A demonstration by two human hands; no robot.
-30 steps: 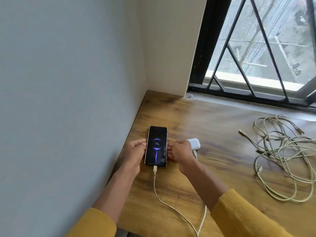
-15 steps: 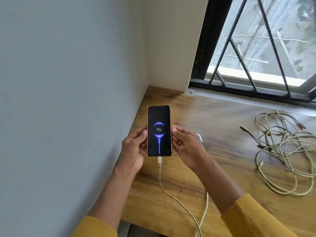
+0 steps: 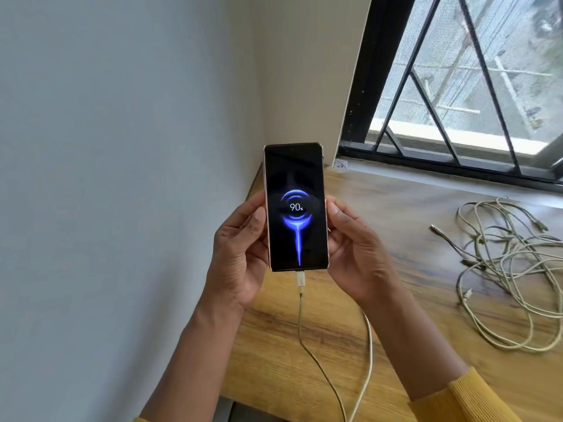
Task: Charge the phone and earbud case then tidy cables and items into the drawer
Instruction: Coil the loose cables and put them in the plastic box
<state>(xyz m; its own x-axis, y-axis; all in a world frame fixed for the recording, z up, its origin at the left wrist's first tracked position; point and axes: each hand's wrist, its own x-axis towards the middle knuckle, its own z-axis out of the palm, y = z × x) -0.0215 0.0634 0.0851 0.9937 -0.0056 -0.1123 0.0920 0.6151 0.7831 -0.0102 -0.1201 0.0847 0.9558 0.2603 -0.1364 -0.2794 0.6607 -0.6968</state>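
Gripping the phone (image 3: 296, 208) upright between them, the left hand (image 3: 240, 251) and right hand (image 3: 355, 248) clamp their fingers (image 3: 254, 222) on its long edges above the surface (image 3: 411, 269); a charging cable (image 3: 301, 315) hangs below the fingers, loose cables (image 3: 511, 269) lying well to their right.
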